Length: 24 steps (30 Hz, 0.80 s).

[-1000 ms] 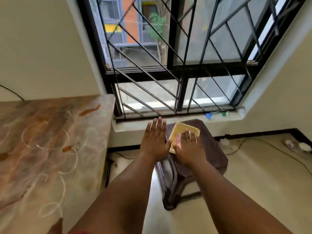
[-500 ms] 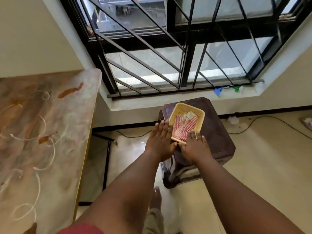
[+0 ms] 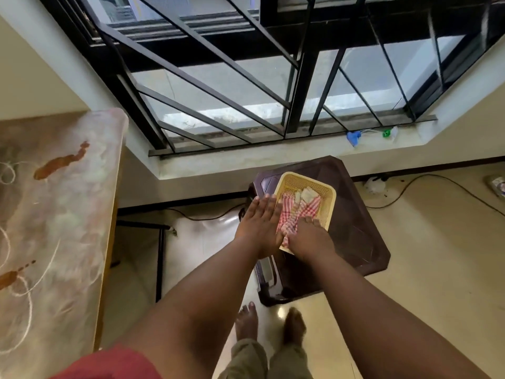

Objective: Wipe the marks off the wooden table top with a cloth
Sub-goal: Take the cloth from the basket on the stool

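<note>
The wooden table top [image 3: 68, 214] runs down the left, with a brown smear [image 3: 58, 162] near its far corner, another brown smear [image 3: 11, 277] lower down, and white curly marks. A red-and-white checked cloth [image 3: 289, 217] lies in a yellow plastic basket [image 3: 330, 203] on a dark brown stool [image 3: 355, 228] to the table's right. My left hand [image 3: 259, 228] lies flat with straight fingers against the basket's left side. My right hand [image 3: 308, 239] is over the basket's near end, fingers bent down into the cloth; its fingertips are hidden.
A black metal window grille [image 3: 300, 77] and a concrete sill [image 3: 273, 160] stand just behind the stool. A black cable [image 3: 437, 179] trails over the floor at the right. The table's black leg frame [image 3: 159, 255] is left of my bare feet [image 3: 270, 326].
The view has tilted down and closed in on the stool. My right hand has moved from the basket's near rim onto the checked cloth and bent its fingers. My left hand stays beside the basket.
</note>
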{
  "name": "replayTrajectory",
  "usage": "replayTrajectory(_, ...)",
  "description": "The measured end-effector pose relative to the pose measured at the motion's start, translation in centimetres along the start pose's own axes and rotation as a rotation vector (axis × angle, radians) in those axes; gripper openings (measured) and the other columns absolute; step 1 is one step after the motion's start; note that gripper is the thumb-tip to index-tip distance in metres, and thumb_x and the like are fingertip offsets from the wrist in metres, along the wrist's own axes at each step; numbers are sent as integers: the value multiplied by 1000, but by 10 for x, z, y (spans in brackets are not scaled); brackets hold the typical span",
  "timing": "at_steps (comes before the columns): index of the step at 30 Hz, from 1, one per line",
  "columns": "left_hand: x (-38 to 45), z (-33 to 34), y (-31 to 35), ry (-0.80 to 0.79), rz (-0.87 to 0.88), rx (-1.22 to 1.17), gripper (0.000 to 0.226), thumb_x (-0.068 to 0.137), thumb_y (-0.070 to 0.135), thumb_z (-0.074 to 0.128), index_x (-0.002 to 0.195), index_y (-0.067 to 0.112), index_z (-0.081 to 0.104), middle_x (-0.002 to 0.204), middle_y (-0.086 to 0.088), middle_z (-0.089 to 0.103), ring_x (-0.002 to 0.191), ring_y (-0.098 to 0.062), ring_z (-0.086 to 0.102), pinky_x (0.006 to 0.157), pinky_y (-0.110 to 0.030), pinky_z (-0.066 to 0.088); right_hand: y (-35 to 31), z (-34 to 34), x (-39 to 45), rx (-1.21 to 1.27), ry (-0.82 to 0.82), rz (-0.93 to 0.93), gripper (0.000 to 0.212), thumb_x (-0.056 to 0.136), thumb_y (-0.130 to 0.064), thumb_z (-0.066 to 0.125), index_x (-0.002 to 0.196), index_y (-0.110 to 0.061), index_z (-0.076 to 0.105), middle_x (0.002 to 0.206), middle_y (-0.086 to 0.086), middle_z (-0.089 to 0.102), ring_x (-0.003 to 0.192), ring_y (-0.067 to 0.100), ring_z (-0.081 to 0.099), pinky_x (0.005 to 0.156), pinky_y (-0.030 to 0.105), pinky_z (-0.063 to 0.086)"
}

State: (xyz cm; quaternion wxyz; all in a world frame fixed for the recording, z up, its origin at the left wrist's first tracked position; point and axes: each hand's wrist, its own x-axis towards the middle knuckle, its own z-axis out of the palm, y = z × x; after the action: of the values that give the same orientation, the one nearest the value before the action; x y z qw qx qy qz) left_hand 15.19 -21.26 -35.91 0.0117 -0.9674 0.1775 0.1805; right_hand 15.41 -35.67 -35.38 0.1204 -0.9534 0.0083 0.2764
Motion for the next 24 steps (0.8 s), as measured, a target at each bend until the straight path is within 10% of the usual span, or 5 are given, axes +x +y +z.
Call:
replayTrajectory(16, 37, 30, 6, -20, -88, -37, 69, 98, 44, 19, 150, 12, -12, 159, -10, -16, 143, -24, -25, 112, -44, -24, -16, 38, 56, 87, -72, 184, 72, 96, -22, 45, 144, 2, -1, 154, 25, 6, 140, 43, 7, 112, 49, 17)
replayTrajectory(24, 28, 28, 10, 3, -166, -62, 71, 95, 37, 26, 151, 13, -11, 159, -10, -16, 144, -23, -25, 112, -42, -25, 3, 30, 57, 133, -6, 125, 62, 91, -11, 45, 145, -5, 15, 151, 17, 22, 129, 45, 33, 105, 49, 35)
